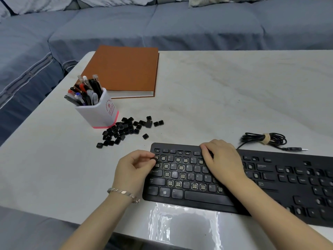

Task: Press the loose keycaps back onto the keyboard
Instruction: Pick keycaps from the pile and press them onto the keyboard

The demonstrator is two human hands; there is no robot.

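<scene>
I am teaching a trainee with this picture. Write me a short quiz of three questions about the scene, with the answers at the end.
1. True or false: the right hand rests on the number pad of the keyboard.
2. Where does the pile of loose keycaps lie? A) on the keyboard; B) on the table beside the pen holder; C) inside the pen holder.
3. Fill in: the left hand pinches one ___ over the keyboard's upper left corner.
Key: 1 false, it rests on the main key rows; 2 B; 3 keycap.
</scene>
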